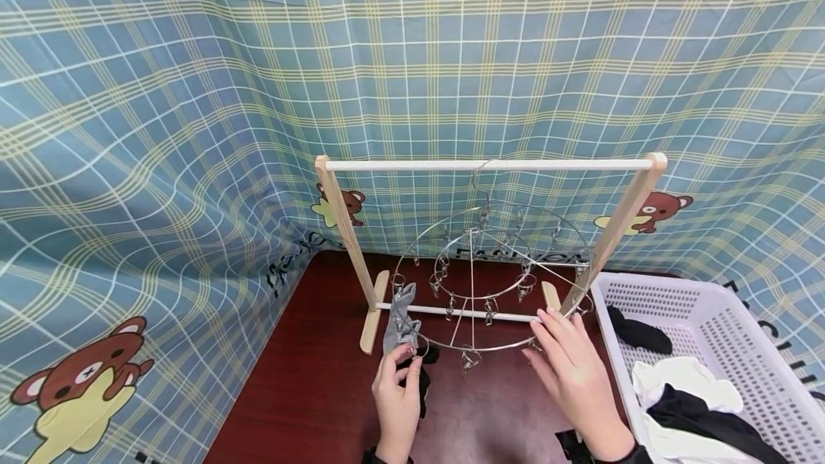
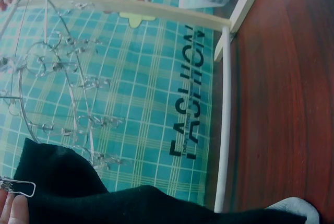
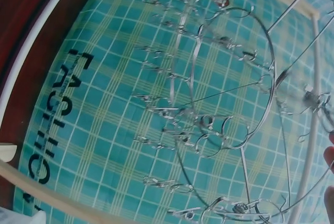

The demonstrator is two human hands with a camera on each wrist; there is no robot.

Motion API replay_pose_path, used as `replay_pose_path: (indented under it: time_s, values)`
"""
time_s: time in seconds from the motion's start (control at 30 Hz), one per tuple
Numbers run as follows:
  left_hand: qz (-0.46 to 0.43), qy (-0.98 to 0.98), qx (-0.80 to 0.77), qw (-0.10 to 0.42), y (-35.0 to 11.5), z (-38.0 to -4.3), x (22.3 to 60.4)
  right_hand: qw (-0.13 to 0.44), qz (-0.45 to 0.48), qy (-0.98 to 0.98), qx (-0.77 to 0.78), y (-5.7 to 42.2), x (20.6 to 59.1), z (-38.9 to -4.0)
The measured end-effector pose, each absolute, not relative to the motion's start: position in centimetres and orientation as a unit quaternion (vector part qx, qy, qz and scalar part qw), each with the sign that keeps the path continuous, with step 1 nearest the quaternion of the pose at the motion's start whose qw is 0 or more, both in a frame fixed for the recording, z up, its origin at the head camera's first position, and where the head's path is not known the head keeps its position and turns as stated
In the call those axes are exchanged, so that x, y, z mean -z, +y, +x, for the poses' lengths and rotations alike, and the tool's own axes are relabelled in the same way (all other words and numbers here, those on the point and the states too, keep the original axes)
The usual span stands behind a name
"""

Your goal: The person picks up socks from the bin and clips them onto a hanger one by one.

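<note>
A round wire drying hanger with metal clips hangs by its hook from the wooden rack. At its front left, my left hand pinches a metal clip at a black sock; in the head view the hand partly hides this sock. Just behind that hand, a grey sock hangs from the hanger's left rim. My right hand is at the hanger's front right rim, fingers fairly straight; whether they touch the wire is hard to tell. Fingertips of it show at the right wrist view's edge.
The wooden rack stands on a dark red table. To the right, a white plastic basket holds black and white cloth pieces. Checked fabric with bear prints hangs behind and at the sides.
</note>
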State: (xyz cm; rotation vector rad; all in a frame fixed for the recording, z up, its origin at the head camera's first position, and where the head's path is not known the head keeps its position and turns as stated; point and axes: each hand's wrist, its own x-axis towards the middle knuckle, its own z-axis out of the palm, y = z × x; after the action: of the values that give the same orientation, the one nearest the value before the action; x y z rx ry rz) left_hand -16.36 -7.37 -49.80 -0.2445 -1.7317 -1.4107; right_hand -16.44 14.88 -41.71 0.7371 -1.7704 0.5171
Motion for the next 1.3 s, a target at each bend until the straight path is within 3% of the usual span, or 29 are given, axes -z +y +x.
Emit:
replay_pose_path:
  time_s: [0.93,1.17,1.3]
  values:
    - [-0.059,-0.689,0.574,0.439,-7.7,-16.3,49.3,0.549,0.335,-0.728,-0.238,14.5,42.5,-17.3]
    - [-0.125,-0.664,0.570,0.468,-6.7,-15.4,47.5,0.556,0.339,-0.719,-0.241,13.7,42.3,-17.2]
    - [-0.164,-0.668,0.572,0.447,-6.1,-15.8,48.2,0.565,0.336,-0.714,-0.239,13.1,42.0,-17.0]
